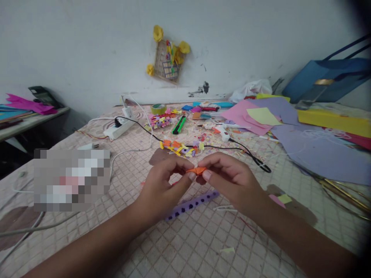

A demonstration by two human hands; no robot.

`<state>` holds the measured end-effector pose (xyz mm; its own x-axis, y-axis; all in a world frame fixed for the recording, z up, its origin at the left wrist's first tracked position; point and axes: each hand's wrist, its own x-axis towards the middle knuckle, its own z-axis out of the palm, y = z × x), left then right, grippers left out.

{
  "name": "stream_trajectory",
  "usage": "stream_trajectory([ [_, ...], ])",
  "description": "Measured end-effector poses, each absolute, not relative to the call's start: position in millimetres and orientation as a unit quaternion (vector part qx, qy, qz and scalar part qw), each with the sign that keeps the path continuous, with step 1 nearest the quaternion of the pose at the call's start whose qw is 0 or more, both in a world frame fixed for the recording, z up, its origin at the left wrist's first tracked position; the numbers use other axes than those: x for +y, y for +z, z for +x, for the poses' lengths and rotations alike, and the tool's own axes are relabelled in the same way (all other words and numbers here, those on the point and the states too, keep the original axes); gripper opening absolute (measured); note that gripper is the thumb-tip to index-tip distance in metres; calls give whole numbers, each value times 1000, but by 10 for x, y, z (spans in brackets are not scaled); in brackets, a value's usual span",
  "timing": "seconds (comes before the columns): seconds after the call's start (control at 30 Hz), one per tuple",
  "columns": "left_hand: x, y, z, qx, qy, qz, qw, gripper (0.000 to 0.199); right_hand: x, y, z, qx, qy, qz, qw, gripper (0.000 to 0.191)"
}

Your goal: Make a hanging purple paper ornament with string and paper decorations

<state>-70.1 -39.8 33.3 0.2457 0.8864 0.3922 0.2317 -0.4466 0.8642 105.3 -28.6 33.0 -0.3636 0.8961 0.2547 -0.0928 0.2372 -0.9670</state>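
Observation:
A small folded piece of orange paper (197, 170) is pinched between my two hands over the middle of the table. My left hand (166, 181) holds its left end between thumb and fingers. At the right end, the thumb and fingers of my right hand (232, 181) are closed on it. Below my hands lies a purple strip with black dots (191, 205), partly hidden by my left hand. Just beyond my fingers is a cluster of small folded paper pieces (182, 150) in orange, yellow and purple.
A green cutter (179, 125), a glue gun (223, 132) with a black cable, and yellow tape (158, 108) lie farther back. A power strip (118, 129) is at the left. Purple paper sheets (327, 154) and a blue bag (327, 77) are at the right.

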Motion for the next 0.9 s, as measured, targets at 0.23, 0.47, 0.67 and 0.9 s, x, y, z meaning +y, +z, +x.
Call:
stream_trajectory([
  [0.23, -387, 325, -702, 397, 481, 647, 440, 12, -275, 311, 1051, -632, 553, -275, 469, 23],
  [0.47, -384, 335, -696, 394, 476, 652, 440, 15, -271, 312, 1054, -628, 556, -282, 466, 16],
  [0.67, -388, 335, -690, 387, 478, 670, 417, 10, -275, 324, 1059, -627, 547, -301, 467, 10],
  [0.9, -400, 328, -700, 394, 470, 715, 335, 6, -263, 320, 1041, -632, 535, -316, 464, 7],
])
